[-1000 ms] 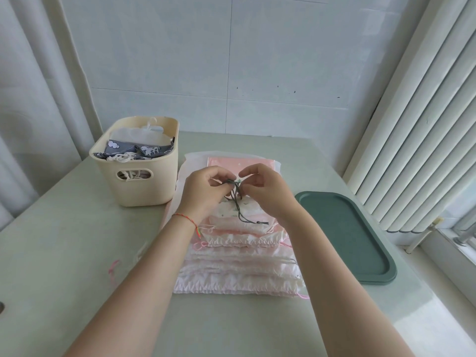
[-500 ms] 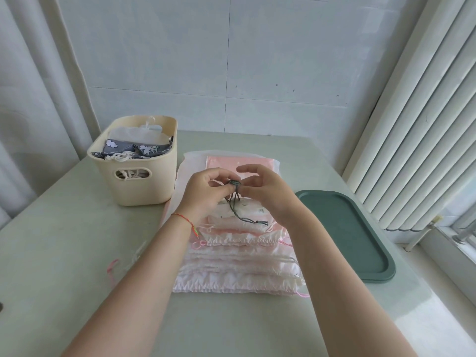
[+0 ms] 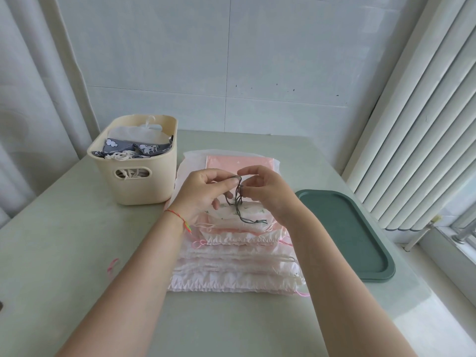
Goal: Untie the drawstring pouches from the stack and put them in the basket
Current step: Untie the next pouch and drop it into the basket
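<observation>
Above the stack (image 3: 235, 256) beside the basket (image 3: 134, 173), our left hand (image 3: 203, 193) and right hand (image 3: 268, 191) pinched the top pouch's dark cord (image 3: 238, 199), where, we judged, pulling unevenly could tighten the knot.

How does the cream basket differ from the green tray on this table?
The basket is cream, tall-walled and has a cut-out handle; the tray is dark green, flat, with only a low rim. The basket holds grey patterned fabric and white cord; the tray shows nothing in it. The basket stands left of the pouch stack, the tray right of it. Both have rounded corners and rest on the same table.
</observation>
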Motion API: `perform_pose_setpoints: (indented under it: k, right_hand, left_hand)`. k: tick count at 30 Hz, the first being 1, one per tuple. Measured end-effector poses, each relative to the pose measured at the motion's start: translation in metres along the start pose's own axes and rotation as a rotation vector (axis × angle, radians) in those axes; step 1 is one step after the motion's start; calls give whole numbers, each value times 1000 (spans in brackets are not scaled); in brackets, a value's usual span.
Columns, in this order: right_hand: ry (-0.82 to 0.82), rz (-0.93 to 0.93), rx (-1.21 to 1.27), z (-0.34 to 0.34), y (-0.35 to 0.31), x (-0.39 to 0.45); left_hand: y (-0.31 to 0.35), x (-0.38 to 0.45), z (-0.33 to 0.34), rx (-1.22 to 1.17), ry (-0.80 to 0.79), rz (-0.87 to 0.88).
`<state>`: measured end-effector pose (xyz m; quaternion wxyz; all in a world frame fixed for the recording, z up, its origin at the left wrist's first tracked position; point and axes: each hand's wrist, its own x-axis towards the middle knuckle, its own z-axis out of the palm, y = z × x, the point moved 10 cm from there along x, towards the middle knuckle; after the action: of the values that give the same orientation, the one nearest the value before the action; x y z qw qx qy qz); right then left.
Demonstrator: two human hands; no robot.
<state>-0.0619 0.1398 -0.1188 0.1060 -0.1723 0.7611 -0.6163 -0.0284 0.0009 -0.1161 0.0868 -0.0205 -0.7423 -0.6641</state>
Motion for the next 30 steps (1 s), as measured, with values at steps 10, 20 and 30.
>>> perform_pose_setpoints:
  k: [10, 20, 30]
  right_hand:
    - [308, 8, -448, -39, -4, 2]
    - [327, 161, 149, -45, 14, -5]
    - [47, 193, 413, -12, 13, -6]
  left_hand:
    - [-7, 2, -11, -688, 133, -210]
    - [-16, 4, 0, -508, 95, -147]
    - [-4, 4, -11, 191, 246, -1]
